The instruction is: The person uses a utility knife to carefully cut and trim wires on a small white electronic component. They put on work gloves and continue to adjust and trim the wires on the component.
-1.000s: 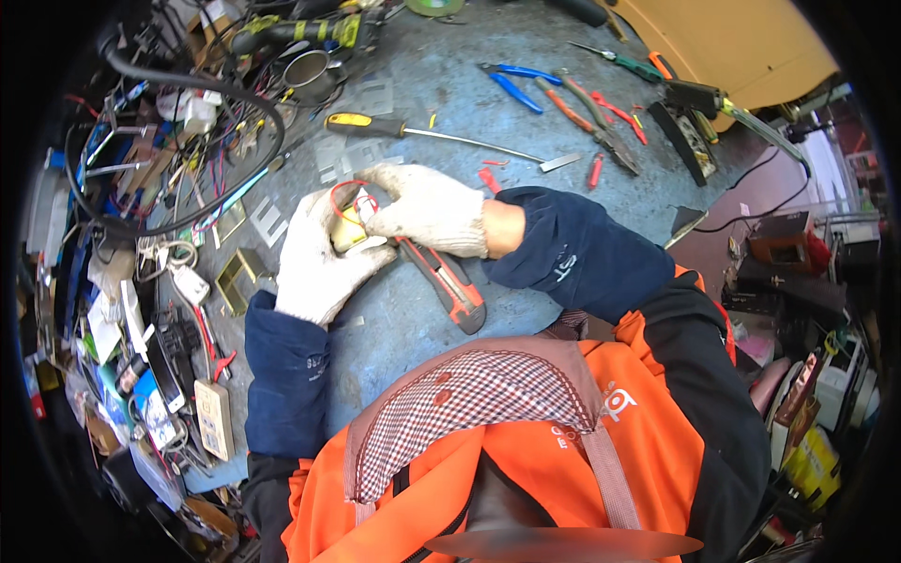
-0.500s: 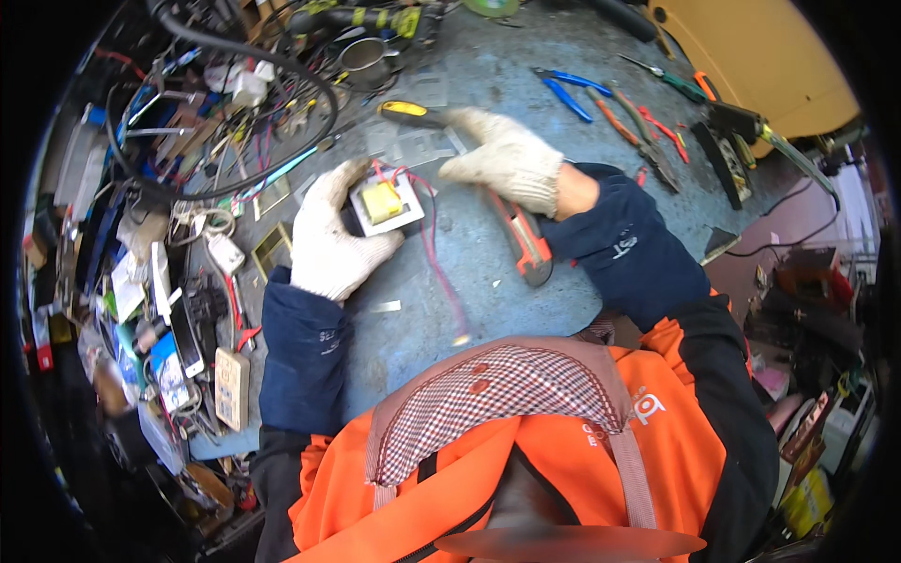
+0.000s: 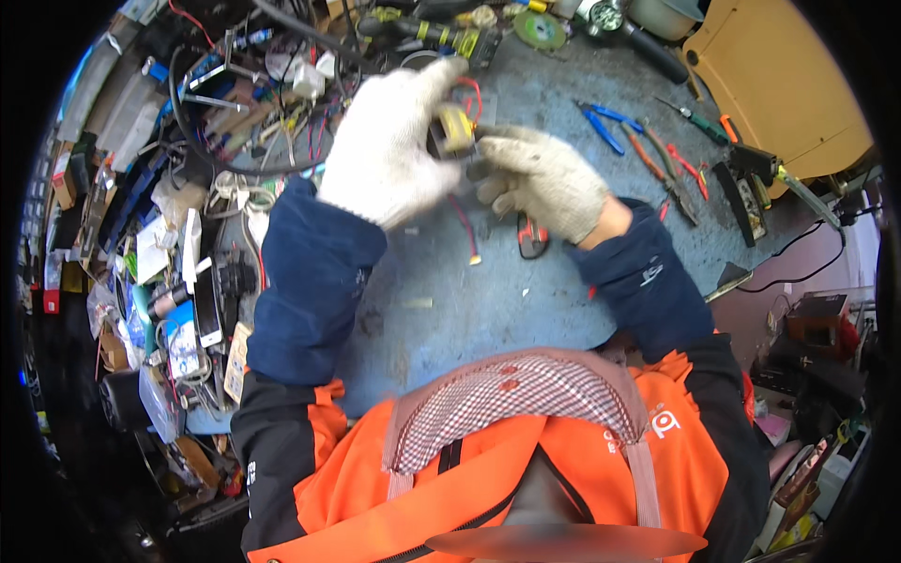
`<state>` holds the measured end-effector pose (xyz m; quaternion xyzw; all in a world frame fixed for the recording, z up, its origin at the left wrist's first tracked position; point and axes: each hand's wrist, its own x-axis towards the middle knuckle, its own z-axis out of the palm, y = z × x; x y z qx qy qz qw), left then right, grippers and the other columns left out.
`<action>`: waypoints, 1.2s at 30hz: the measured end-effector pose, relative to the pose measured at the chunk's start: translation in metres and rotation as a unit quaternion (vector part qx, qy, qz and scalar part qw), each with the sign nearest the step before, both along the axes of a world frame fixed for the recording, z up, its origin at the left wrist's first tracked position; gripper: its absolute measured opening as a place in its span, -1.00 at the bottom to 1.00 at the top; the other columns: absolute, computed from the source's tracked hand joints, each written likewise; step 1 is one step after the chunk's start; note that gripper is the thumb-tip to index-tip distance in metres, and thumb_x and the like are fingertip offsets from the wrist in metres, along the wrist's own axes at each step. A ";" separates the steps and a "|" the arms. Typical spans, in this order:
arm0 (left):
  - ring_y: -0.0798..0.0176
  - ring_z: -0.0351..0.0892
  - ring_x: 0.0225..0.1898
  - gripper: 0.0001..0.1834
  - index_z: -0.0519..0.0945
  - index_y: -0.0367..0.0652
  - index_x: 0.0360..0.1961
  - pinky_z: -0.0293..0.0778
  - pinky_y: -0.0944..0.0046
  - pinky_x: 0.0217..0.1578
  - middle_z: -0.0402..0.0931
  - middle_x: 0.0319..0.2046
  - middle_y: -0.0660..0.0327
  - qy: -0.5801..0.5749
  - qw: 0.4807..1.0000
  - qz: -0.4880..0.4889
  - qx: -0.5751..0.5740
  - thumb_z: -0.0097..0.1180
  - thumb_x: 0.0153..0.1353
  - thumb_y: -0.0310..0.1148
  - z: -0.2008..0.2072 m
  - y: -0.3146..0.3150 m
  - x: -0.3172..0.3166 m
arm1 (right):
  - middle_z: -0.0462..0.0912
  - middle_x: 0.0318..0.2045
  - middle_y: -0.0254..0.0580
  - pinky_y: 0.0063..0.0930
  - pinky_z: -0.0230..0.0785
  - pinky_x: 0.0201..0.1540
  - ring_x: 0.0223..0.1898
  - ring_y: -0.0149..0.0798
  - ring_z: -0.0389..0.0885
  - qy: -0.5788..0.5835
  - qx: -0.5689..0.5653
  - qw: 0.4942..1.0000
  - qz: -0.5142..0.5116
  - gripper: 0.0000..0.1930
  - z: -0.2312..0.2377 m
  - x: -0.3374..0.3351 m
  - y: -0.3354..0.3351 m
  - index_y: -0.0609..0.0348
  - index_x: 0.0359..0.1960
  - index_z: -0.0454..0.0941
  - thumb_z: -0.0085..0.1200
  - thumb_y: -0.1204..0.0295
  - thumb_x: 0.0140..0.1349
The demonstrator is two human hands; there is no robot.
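Observation:
My left hand point(image 3: 389, 150), in a white knit glove, is closed around a small part with a yellow block point(image 3: 457, 127) and red wires. A dark red lead point(image 3: 465, 221) with a pale end plug hangs from that part over the blue bench top. Close on its right is my right hand point(image 3: 549, 178), also gloved, with its fingers curled. Something dark shows at those fingertips, but I cannot make out what they hold. Just below the right hand lies a red-and-black tool point(image 3: 532, 237), its upper end hidden by the glove.
Blue-handled pliers point(image 3: 605, 124), orange-and-green-handled pliers point(image 3: 662, 169) and a green screwdriver point(image 3: 702, 122) lie at right. Beyond stands a yellow panel point(image 3: 774, 89). Cables, parts and a phone point(image 3: 207, 305) crowd the left side. A cutting disc point(image 3: 540, 31) lies at the back.
My left hand has moved right and away from me with the part, turning it on edge. My right hand has come down beside it. The yellow-and-black handle seen in it earlier is no longer clearly visible.

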<state>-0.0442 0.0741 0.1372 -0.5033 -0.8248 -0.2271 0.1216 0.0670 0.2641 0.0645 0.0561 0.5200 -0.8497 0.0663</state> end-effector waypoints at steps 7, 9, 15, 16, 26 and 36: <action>0.08 0.73 0.01 0.09 0.46 -0.26 0.50 0.62 0.17 0.13 0.71 -0.01 0.02 -0.220 0.967 0.032 0.121 0.59 -0.17 -0.31 -0.021 -0.018 0.011 | 0.75 -0.18 -0.15 -0.51 0.55 -0.37 -0.44 -0.40 0.66 0.025 -0.013 0.997 -0.074 -0.42 -0.011 -0.005 -0.003 0.43 0.45 0.46 0.26 0.47 0.45; 0.19 0.70 -0.05 0.12 0.46 -0.28 0.51 0.61 0.21 0.10 0.70 -0.04 0.09 -0.281 0.945 0.040 0.163 0.62 -0.20 -0.31 -0.028 -0.024 0.014 | 0.74 -0.23 -0.17 -0.52 0.53 -0.39 -0.47 -0.41 0.64 0.029 0.018 0.997 -0.070 -0.44 -0.009 -0.004 -0.002 0.44 0.44 0.47 0.24 0.51 0.44; 0.21 0.76 0.02 0.09 0.36 -0.42 0.52 0.72 0.24 0.07 0.69 0.09 0.03 -0.387 0.872 0.084 0.286 0.61 -0.12 -0.64 -0.045 -0.043 0.004 | 0.67 -0.20 -0.19 -0.56 0.46 -0.42 -0.42 -0.41 0.60 -0.009 -0.054 0.998 -0.039 -0.58 -0.015 -0.005 -0.009 0.31 0.27 0.59 0.28 0.31 0.53; 0.22 0.75 0.02 0.10 0.37 -0.40 0.52 0.71 0.24 0.06 0.68 0.10 0.05 -0.389 0.874 0.081 0.279 0.62 -0.13 -0.63 -0.042 -0.043 0.011 | 0.67 -0.18 -0.20 -0.56 0.47 -0.41 -0.40 -0.40 0.62 -0.042 -0.058 0.997 -0.022 -0.60 -0.006 -0.003 -0.018 0.27 0.23 0.60 0.29 0.27 0.53; 0.17 0.72 0.12 0.05 0.43 -0.41 0.46 0.65 0.22 0.21 0.66 0.16 0.02 -0.355 0.881 0.076 0.305 0.67 -0.12 -0.57 -0.059 -0.038 0.025 | 0.66 -0.36 -0.29 -0.55 0.36 -0.52 -0.55 -0.46 0.55 -0.004 -0.030 0.994 -0.103 -0.55 -0.019 -0.013 -0.015 0.33 0.34 0.58 0.23 0.50 0.44; -0.15 0.70 0.22 -0.33 0.45 -0.38 0.37 0.66 -0.12 0.25 0.62 0.22 -0.12 -0.474 0.680 -0.067 0.555 0.43 0.27 -0.49 -0.014 -0.104 0.008 | 0.81 0.04 0.12 -0.34 0.66 0.01 -0.08 -0.20 0.81 0.055 0.497 0.824 -0.266 -0.22 0.027 0.031 0.053 0.38 0.51 0.42 0.28 0.07 0.41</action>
